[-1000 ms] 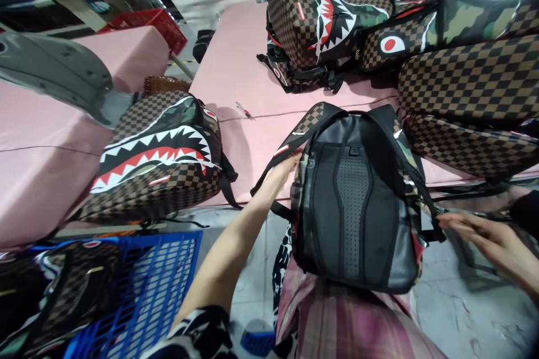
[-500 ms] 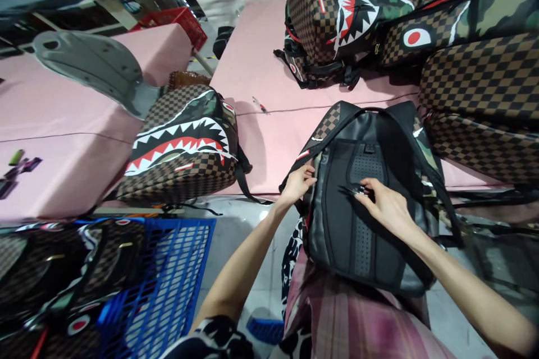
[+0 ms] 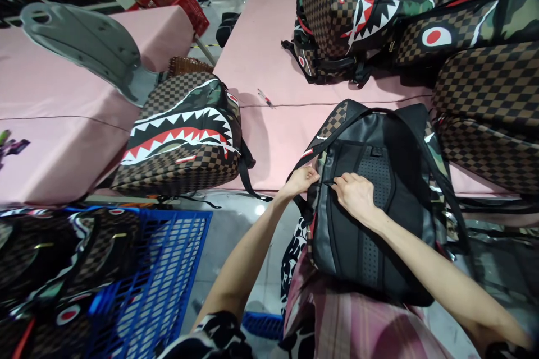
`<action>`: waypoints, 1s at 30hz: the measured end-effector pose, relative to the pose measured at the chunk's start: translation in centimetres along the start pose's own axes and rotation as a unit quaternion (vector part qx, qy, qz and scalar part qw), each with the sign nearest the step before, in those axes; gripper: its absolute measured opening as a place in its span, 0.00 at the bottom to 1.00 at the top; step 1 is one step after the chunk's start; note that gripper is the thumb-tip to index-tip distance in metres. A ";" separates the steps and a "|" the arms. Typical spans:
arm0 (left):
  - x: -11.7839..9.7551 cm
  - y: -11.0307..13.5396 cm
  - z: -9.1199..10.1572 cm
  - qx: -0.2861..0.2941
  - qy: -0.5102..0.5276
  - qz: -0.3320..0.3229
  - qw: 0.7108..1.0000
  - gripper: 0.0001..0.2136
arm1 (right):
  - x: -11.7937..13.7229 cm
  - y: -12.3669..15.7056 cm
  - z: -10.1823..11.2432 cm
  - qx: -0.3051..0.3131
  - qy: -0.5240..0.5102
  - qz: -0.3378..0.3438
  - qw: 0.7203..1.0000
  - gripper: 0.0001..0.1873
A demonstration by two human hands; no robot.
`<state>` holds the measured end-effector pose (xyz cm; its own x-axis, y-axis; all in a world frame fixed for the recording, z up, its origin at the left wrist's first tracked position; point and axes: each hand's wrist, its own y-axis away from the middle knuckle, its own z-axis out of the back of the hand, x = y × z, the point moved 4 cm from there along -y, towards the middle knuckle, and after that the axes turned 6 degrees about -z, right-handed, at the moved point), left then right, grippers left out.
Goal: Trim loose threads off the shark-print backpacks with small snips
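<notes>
A black backpack (image 3: 381,230) leans on the table edge and my lap, its padded back panel and straps facing me. At its left side seam, my left hand (image 3: 301,180) is closed in a pinch; what lies between the fingertips is too small to make out. My right hand (image 3: 352,193) is closed on small dark thread snips (image 3: 328,182), mostly hidden by the fingers. Their tips point left at the same seam, close to my left fingertips.
On the pink table (image 3: 269,146) are a shark-mouth backpack (image 3: 181,140) at left, stacked checkered backpacks (image 3: 484,78) at right, and a pen (image 3: 265,97). A grey chair back (image 3: 84,45) rises at left. Below it, a blue crate (image 3: 168,258) holds more bags.
My right hand has moved left with the snips, from the middle of the back panel to the left seam. My left hand keeps its pinch there. The view has shifted slightly.
</notes>
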<state>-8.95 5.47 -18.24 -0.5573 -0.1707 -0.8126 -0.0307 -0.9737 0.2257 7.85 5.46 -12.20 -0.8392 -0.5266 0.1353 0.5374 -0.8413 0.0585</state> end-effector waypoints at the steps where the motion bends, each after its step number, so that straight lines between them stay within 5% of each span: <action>1: 0.2 0.3 -0.1 -0.008 0.000 -0.004 1.000 0.09 | 0.2 -0.1 -0.1 0.002 0.007 0.004 1.000 0.16; 8: -0.3 2.0 -0.8 -0.068 -0.055 -0.070 0.994 0.09 | 1.2 -0.2 -0.1 0.000 0.050 0.026 0.998 0.17; 21: -3.2 2.2 -1.2 -0.023 -0.287 -0.088 0.954 0.11 | 2.8 -0.9 0.9 0.031 0.065 0.027 0.997 0.13; 30: -4.3 2.3 -2.1 -0.046 -0.317 -0.105 0.942 0.11 | 2.3 -0.7 0.5 0.018 0.049 0.007 0.999 0.12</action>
<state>-4.87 3.61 -15.41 -0.9310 0.1221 -0.3439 -0.1390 -0.9900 0.0249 5.60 4.88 -11.48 -0.8345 -0.5496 0.0393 0.5507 -0.8295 0.0932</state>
